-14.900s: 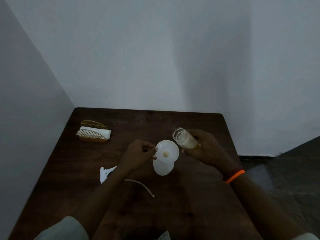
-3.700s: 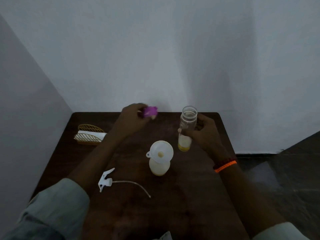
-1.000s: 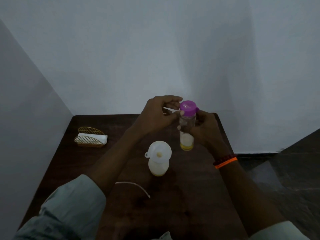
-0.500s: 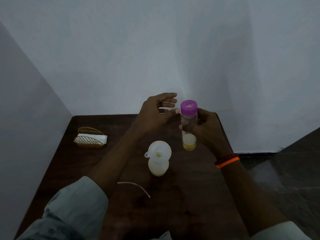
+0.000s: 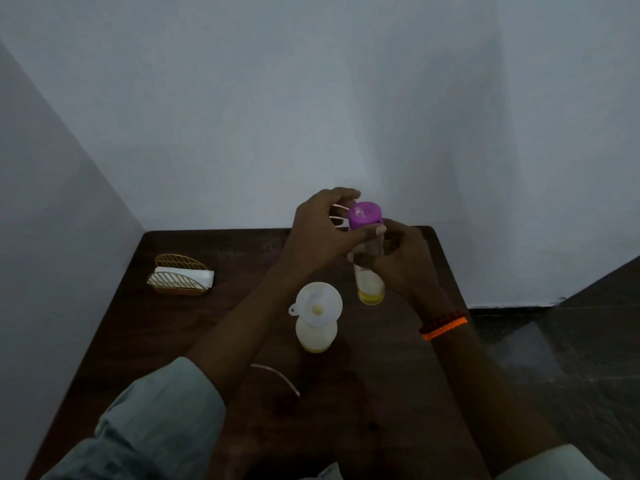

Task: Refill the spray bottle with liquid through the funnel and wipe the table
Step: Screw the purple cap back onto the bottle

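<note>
Dark wooden table [image 5: 363, 427] in a grey corner — left hand [image 5: 322, 233] grips purple cap [image 5: 364, 215], right hand [image 5: 403, 261] holds jar [image 5: 370, 289].

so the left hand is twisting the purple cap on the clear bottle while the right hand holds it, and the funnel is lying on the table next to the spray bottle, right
Not quite. In the head view the funnel sits upright in the neck of the spray bottle, not on the table. The rest holds: the left hand grips the purple cap and the right hand holds the clear bottle.
</note>
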Motion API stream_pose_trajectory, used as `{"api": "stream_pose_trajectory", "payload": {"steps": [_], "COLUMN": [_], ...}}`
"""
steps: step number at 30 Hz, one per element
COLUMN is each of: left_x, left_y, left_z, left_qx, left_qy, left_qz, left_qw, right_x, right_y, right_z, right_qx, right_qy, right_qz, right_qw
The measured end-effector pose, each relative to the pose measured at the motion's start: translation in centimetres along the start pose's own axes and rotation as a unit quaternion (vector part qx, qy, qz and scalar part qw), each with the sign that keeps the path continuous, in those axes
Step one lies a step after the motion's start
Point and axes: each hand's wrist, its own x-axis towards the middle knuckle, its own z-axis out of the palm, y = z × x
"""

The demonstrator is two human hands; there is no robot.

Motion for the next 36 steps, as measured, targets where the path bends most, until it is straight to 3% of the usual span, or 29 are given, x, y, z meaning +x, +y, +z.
{"api": "stream_pose_trajectory", "payload": {"steps": [14, 36], "left_x": [-1.6, 0.6], "left_y": [1.5, 1.3], "left_z": [1.4, 0.1], "left_qx": [0.059, 0.045], "left_qy": [0.068, -0.084], "left_qz": [-0.005, 0.03], "left_qw": [0.996, 0.995], "right_x": [-0.2, 0.5], "right_y": [-0.4, 0.7], "right_z": [0.4, -0.7], "right_qx": [-0.039, -0.039], "right_qy": [0.047, 0.002], "right_qz": [-0.019, -0.014], "right_qw": [0.998, 0.999]}}
